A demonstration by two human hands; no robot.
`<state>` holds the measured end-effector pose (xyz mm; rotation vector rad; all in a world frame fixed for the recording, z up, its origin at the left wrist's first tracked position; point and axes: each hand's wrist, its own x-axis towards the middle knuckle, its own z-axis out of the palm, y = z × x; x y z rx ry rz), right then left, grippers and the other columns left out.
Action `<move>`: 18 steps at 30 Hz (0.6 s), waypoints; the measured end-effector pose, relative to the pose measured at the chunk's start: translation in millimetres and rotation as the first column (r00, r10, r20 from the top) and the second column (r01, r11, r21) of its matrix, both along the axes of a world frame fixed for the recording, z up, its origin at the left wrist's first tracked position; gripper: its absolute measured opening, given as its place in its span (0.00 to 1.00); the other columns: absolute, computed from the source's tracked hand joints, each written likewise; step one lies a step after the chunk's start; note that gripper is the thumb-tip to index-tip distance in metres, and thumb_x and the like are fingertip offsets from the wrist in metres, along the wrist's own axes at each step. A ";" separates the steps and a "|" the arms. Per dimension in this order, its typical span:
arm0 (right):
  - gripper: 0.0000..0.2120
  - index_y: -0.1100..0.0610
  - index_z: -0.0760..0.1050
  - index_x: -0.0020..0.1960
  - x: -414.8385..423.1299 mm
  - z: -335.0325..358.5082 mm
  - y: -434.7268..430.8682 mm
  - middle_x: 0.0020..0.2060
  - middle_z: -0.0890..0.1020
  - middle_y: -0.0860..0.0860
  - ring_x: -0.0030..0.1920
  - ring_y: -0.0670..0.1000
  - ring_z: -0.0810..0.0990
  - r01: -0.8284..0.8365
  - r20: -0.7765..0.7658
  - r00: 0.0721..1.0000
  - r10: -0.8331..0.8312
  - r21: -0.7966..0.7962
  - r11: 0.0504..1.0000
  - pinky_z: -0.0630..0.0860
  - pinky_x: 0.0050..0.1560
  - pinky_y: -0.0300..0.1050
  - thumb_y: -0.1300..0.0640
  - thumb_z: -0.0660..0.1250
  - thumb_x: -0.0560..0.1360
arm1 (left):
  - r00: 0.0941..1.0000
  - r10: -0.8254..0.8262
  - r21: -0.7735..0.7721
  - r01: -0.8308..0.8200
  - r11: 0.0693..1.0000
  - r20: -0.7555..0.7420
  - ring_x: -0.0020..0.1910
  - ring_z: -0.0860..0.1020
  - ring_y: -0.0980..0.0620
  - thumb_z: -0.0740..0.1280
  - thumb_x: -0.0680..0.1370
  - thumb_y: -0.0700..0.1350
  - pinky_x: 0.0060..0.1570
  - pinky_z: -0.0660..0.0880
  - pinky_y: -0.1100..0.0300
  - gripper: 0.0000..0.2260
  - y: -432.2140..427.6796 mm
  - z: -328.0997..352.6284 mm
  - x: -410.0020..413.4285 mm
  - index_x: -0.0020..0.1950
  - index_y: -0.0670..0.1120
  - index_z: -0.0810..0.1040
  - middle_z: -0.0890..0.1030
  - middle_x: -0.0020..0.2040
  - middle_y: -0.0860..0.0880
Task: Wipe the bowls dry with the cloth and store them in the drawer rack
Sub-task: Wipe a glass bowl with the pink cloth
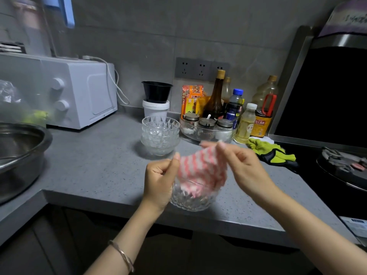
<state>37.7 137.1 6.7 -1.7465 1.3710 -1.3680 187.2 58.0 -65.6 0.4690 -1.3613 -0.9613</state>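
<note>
The left hand and right hand each pinched an edge of the limp pink-and-white striped cloth, which sagged between the fingers into the faceted clear glass bowl just below. The bowl looked heavy, slippery and fragile, and was probably best cupped around its wall.
</note>
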 end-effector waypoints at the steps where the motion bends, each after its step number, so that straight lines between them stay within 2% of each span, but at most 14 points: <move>1: 0.17 0.56 0.81 0.51 1.3 7.0 2.0 0.46 0.84 0.39 0.46 0.36 0.81 0.040 0.009 0.999 -0.039 -0.105 0.994 0.74 0.41 0.27 0.51 0.56 0.77 | 1.000 0.019 0.011 -0.019 1.000 -0.002 0.21 0.56 0.58 0.63 0.72 0.55 0.27 0.60 0.66 0.25 0.2 0.0 0.0 0.21 0.45 0.59 0.59 0.20 0.56; 2: 0.16 0.55 0.81 0.53 1.3 11.8 3.9 0.43 0.84 0.40 0.42 0.37 0.81 0.052 0.014 0.999 -0.050 -0.178 0.983 0.74 0.37 0.27 0.53 0.56 0.78 | 0.999 0.042 0.024 -0.042 0.999 -0.010 0.21 0.57 0.56 0.63 0.72 0.55 0.27 0.59 0.63 0.26 0.3 0.2 0.1 0.22 0.41 0.58 0.59 0.20 0.55; 4: 0.14 0.53 0.79 0.55 5.8 17.9 10.5 0.38 0.84 0.39 0.33 0.36 0.79 0.003 -0.013 1.000 -0.006 -0.209 0.978 0.70 0.29 0.26 0.55 0.56 0.78 | 0.994 0.099 0.067 -0.096 0.993 -0.039 0.22 0.57 0.52 0.65 0.73 0.54 0.26 0.57 0.60 0.28 0.5 2.2 -1.1 0.25 0.36 0.59 0.58 0.21 0.49; 6: 0.13 0.50 0.78 0.55 12.6 13.3 16.6 0.37 0.83 0.34 0.30 0.36 0.77 -0.066 -0.119 0.992 0.046 -0.176 0.982 0.69 0.27 0.27 0.53 0.57 0.77 | 0.987 0.139 0.127 -0.128 0.984 -0.082 0.23 0.57 0.52 0.64 0.74 0.51 0.26 0.55 0.59 0.25 -0.1 3.9 -2.8 0.23 0.40 0.59 0.58 0.21 0.48; 7: 0.13 0.50 0.80 0.54 15.9 7.9 19.5 0.39 0.83 0.35 0.31 0.37 0.78 -0.101 -0.150 0.985 0.080 -0.137 0.985 0.71 0.27 0.29 0.50 0.58 0.78 | 0.983 0.153 0.153 -0.136 0.979 -0.099 0.23 0.56 0.54 0.63 0.74 0.50 0.26 0.54 0.59 0.24 -0.9 4.7 -3.6 0.22 0.44 0.60 0.58 0.21 0.50; 9: 0.16 0.54 0.82 0.53 20.4 -1.9 22.5 0.47 0.84 0.41 0.39 0.44 0.83 -0.153 -0.146 0.980 0.139 -0.091 0.984 0.78 0.32 0.37 0.47 0.58 0.79 | 0.980 0.161 0.184 -0.139 0.973 -0.113 0.23 0.56 0.56 0.63 0.74 0.50 0.27 0.53 0.58 0.22 -1.8 5.4 -5.1 0.22 0.50 0.60 0.58 0.21 0.55; 11: 0.15 0.59 0.82 0.53 20.8 -7.3 20.1 0.49 0.84 0.45 0.46 0.44 0.83 -0.161 -0.083 0.985 0.153 -0.090 0.983 0.78 0.40 0.35 0.52 0.61 0.78 | 0.980 0.160 0.188 -0.136 0.973 -0.120 0.23 0.57 0.56 0.63 0.73 0.50 0.27 0.54 0.59 0.20 -0.4 6.2 -7.0 0.23 0.48 0.62 0.59 0.21 0.54; 13: 0.12 0.52 0.81 0.54 18.8 -10.5 12.3 0.49 0.83 0.42 0.49 0.42 0.81 -0.085 -0.224 0.973 0.049 -0.155 0.984 0.78 0.44 0.36 0.49 0.67 0.75 | 0.983 0.127 0.195 -0.100 0.976 -0.132 0.24 0.59 0.54 0.63 0.73 0.51 0.28 0.56 0.59 0.20 2.8 6.6 -9.7 0.24 0.44 0.63 0.60 0.22 0.52; 15: 0.12 0.45 0.79 0.52 19.6 -15.7 5.0 0.47 0.83 0.41 0.47 0.44 0.81 -0.052 -0.365 0.931 -0.006 -0.147 0.988 0.78 0.47 0.45 0.42 0.65 0.73 | 0.984 0.093 0.211 -0.060 0.976 -0.150 0.24 0.59 0.54 0.64 0.73 0.51 0.28 0.57 0.60 0.21 6.2 9.6 -11.8 0.23 0.47 0.64 0.60 0.22 0.51; 17: 0.16 0.48 0.78 0.46 22.3 -22.8 2.0 0.39 0.83 0.45 0.38 0.47 0.81 -0.035 -0.419 0.907 -0.034 -0.156 0.987 0.77 0.41 0.52 0.38 0.61 0.74 | 0.985 0.102 0.223 -0.069 0.972 -0.140 0.23 0.58 0.56 0.66 0.74 0.49 0.25 0.57 0.63 0.22 8.1 14.6 -11.8 0.22 0.48 0.63 0.60 0.21 0.52; 18: 0.18 0.50 0.78 0.43 22.6 -26.2 0.7 0.35 0.82 0.47 0.35 0.48 0.80 -0.028 -0.423 0.904 -0.058 -0.195 0.980 0.75 0.37 0.52 0.37 0.60 0.74 | 0.984 0.111 0.238 -0.076 0.968 -0.137 0.22 0.58 0.57 0.67 0.76 0.47 0.24 0.58 0.65 0.24 8.1 17.0 -11.4 0.22 0.47 0.63 0.60 0.21 0.52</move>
